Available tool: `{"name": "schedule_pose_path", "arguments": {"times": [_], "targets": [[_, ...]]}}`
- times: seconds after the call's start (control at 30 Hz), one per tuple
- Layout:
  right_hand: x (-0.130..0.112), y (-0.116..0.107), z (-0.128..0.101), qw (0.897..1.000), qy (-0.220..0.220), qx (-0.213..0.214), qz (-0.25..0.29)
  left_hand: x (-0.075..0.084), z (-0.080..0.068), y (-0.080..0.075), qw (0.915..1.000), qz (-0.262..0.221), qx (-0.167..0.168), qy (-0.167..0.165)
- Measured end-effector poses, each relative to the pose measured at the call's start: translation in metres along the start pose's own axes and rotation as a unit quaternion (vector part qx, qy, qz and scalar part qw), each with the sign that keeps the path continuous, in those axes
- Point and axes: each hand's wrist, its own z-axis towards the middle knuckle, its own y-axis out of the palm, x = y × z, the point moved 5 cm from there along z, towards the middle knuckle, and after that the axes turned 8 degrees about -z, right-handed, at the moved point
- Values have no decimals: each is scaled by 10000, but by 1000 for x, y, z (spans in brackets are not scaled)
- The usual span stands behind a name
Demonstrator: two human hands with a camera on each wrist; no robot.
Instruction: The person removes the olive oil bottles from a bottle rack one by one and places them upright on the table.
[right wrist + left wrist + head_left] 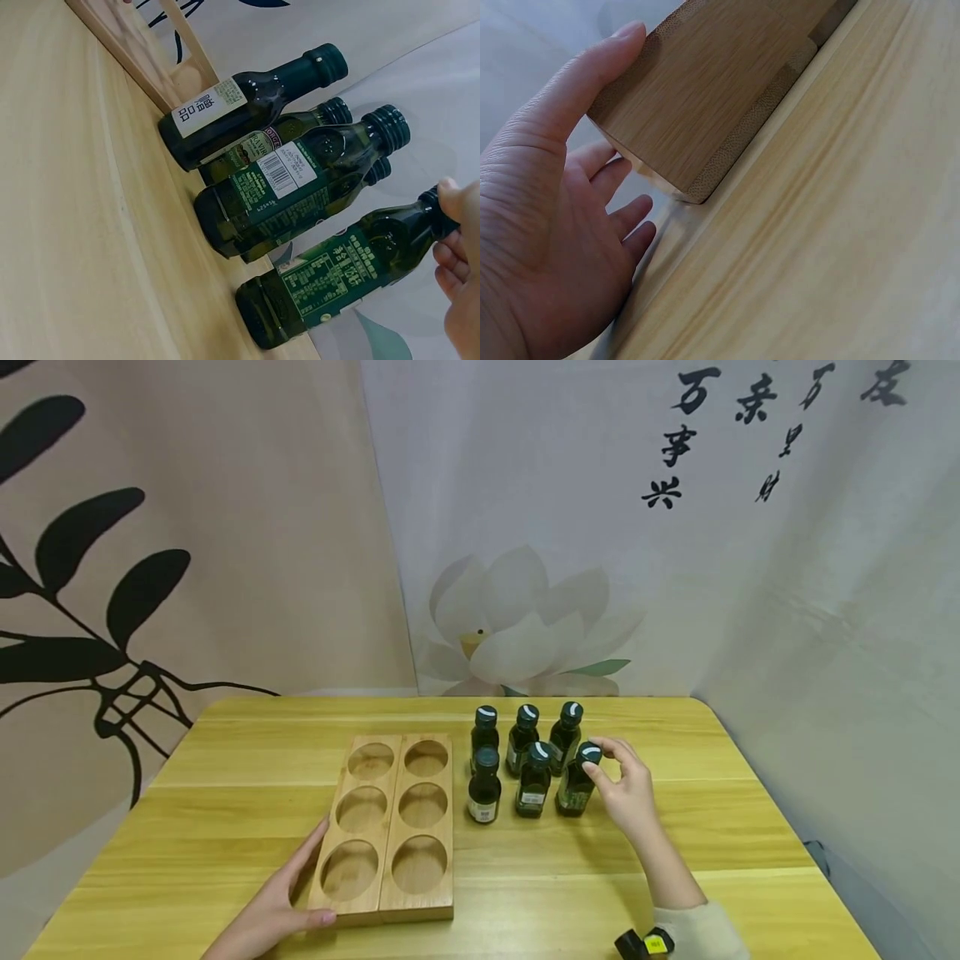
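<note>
Several small dark green bottles stand in two rows on the yellow wooden table [225, 827]. My right hand [626, 785] pinches the black cap of the front right bottle [576, 783], which stands upright; in the right wrist view my fingertips [450, 196] sit on the cap of this bottle [337, 274]. A wooden tray [390, 827] with six round empty holes lies left of the bottles. My left hand [277, 906] rests with straight fingers against the tray's near left corner; the left wrist view shows the thumb [577, 82] on the tray's side [705, 90].
A printed cloth backdrop with leaves, a lotus flower [517, 627] and black characters hangs behind the table. A small black and yellow device [645, 943] sits on my right wrist. Other bottles [485, 787] stand close beside the pinched one.
</note>
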Motion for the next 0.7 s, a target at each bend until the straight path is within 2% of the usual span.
{"name": "schedule_pose_path", "arguments": {"times": [0.27,0.43,0.57,0.7], "targets": [[2,-1,-2,9997,101,-86,207,0,0,0,9999,-34,-59,-74],[2,-1,-2,9994,199,-286,41,2,-1,-2,10000,-60,-61,-33],[0,-4,0,9992,-84,-384,-59,3,-1,-4,9999,-18,28,127],[-6,-15,3,9979,-525,-341,-168,6,-1,-9,9997,199,98,55]]}}
